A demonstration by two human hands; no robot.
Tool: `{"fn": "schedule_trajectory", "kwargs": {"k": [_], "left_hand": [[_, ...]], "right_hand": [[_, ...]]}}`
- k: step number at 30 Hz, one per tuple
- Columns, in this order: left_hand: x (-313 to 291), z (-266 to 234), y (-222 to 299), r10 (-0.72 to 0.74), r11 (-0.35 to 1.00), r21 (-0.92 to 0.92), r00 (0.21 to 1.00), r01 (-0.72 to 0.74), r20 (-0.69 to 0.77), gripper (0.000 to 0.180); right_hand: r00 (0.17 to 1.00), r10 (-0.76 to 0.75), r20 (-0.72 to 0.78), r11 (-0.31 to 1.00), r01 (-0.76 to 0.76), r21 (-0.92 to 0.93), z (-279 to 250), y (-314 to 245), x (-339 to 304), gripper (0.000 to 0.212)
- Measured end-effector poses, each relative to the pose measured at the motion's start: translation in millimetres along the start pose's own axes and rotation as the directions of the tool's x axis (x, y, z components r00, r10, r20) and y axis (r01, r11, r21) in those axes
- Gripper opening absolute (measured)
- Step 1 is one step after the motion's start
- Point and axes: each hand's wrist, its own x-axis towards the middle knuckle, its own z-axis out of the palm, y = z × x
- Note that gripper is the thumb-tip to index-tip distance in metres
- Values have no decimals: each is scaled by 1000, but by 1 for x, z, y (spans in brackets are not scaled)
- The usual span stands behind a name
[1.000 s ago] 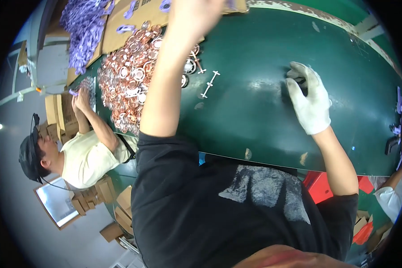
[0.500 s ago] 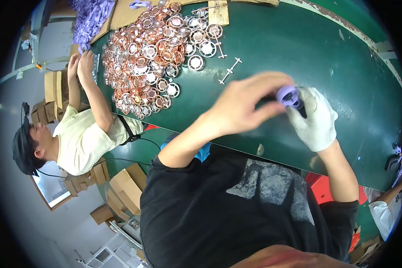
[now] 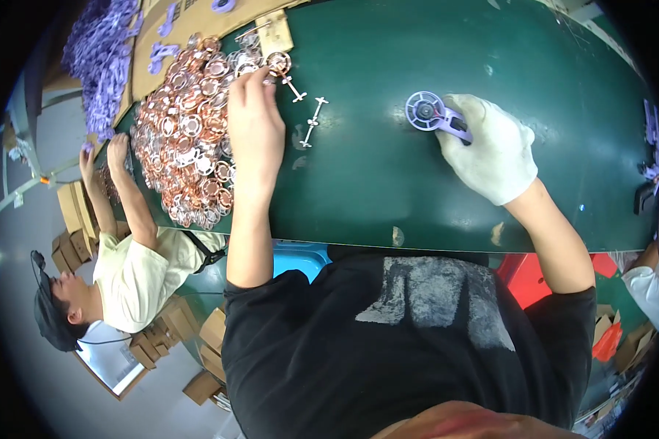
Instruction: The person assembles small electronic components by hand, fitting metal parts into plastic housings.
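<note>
- Over the near part of the green tabletop [image 3: 359, 197], the gloved right hand [image 3: 494, 150] grasps a purple part [image 3: 433, 113] by its forked stem, its round spoked head facing up and clear of the fingers. This looks a sound hold: a firm pinch on the stem, without squeezing, should steady the head.
- Farther left, the bare left hand [image 3: 258, 113] reaches palm down to the right edge of a heap of copper and silver discs [image 3: 190, 126]; its fingers are curled, and I cannot tell whether they pinch a disc. Taking one by the rim would probably disturb its neighbours least.
- Just right of that hand lies a slim metal bar [image 3: 314, 122] with crosspieces, best left unbrushed by the wrist.
- Beyond, a wooden block [image 3: 274, 33] sits by the cardboard [image 3: 190, 25].
- Farthest left, a co-worker [image 3: 135, 282] handles purple pieces beside a purple heap [image 3: 102, 66].
</note>
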Motion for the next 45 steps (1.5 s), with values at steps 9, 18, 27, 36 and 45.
{"fn": "schedule_trajectory", "kwargs": {"k": [9, 18, 27, 36, 45], "left_hand": [[15, -5, 124, 176, 745, -667, 960, 13, 216, 12], [21, 5, 116, 275, 719, -688, 949, -95, 156, 46], [15, 18, 107, 378, 628, -747, 925, -219, 47, 53], [8, 19, 120, 384, 403, -906, 923, -131, 37, 56], [2, 23, 123, 328, -2, -960, 907, 282, 265, 35]], "right_hand": [[995, -14, 97, 1000, 15, -2, -12, -1, 5, 28], [998, 33, 53, 999, -33, 8, -7, 7, 3, 31], [920, 216, 326, 950, -275, 146, -22, -6, 8, 27], [831, 67, 553, 796, -379, 472, -25, 5, 12, 31], [981, -131, 146, 973, 99, 208, -11, 7, 0, 28]]}}
